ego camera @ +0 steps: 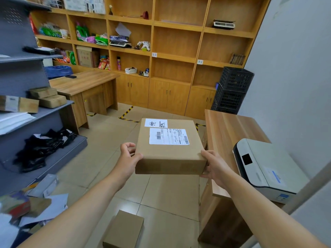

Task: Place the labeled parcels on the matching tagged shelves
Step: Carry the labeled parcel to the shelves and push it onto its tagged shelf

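Observation:
I hold a flat brown cardboard parcel level in front of me, over the tiled floor. My left hand grips its near left corner and my right hand grips its near right corner. On the parcel's top are a handwritten white label and a printed shipping label. Ahead stands a wooden wall shelf unit with small white tags on its shelf edges, a second tag further right. Another brown parcel lies on the floor by my feet.
A grey metal rack on the left carries boxes and black bags. A wooden desk stands behind it. On the right, a wooden counter holds a white printer; black crates are stacked beyond it. Papers litter the floor at lower left.

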`<state>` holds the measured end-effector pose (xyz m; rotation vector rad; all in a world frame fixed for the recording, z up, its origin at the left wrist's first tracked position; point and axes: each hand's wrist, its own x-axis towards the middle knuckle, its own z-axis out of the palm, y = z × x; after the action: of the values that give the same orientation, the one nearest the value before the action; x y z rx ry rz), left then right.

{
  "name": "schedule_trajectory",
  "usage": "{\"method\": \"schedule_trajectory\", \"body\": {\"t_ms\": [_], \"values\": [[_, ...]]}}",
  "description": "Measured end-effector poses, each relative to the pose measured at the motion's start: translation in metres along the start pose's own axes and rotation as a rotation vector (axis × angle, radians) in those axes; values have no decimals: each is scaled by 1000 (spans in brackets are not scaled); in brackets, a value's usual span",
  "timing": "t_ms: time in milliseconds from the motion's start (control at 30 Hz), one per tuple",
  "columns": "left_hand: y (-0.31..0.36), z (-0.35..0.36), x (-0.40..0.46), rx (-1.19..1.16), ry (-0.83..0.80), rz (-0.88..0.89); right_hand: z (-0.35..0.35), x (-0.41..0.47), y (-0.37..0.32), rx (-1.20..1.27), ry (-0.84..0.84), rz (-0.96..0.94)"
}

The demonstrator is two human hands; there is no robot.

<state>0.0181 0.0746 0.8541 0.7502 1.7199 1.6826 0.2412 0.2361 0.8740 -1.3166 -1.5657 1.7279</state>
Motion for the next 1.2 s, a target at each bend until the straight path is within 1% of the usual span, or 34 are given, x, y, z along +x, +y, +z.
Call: {"method": "schedule_trajectory", "body": {"t_ms": [67, 200, 233, 333, 400, 500, 567, 600, 700, 767, 900, 1067, 1200], "values": [[-2, -1, 1, 16, -5, -9, -4, -1, -3, 55, -13, -31], [-2, -5, 3, 126, -48, -12, -14, 1, -16, 156, -6, -97], [0, -5, 4, 185, -30, 6, -17, 1, -20, 157, 6, -115], [11, -9, 13, 519, 108, 134, -25, 5, -32, 142, 43, -183], [24, -13, 17, 675, 169, 193, -30, 6, -41, 136, 53, -222], [41, -22, 27, 828, 168, 263, -32, 7, -51, 141, 22, -258], [48, -26, 28, 871, 103, 214, -32, 8, -54, 134, -19, -283], [51, -28, 26, 835, 53, 162, -32, 9, -56, 132, -38, -294], [57, -34, 19, 568, -158, 42, -35, 12, -64, 131, -74, -324], [59, -35, 14, 495, -248, -2, -38, 15, -69, 116, -103, -342], [52, -38, 19, 407, -297, -35, -47, 22, -73, 79, -163, -373], [43, -36, 26, 196, -267, -32, -54, 36, -72, 113, -199, -351], [36, -25, 31, 65, -299, -48, -60, 57, -70, 134, -189, -325]]}}
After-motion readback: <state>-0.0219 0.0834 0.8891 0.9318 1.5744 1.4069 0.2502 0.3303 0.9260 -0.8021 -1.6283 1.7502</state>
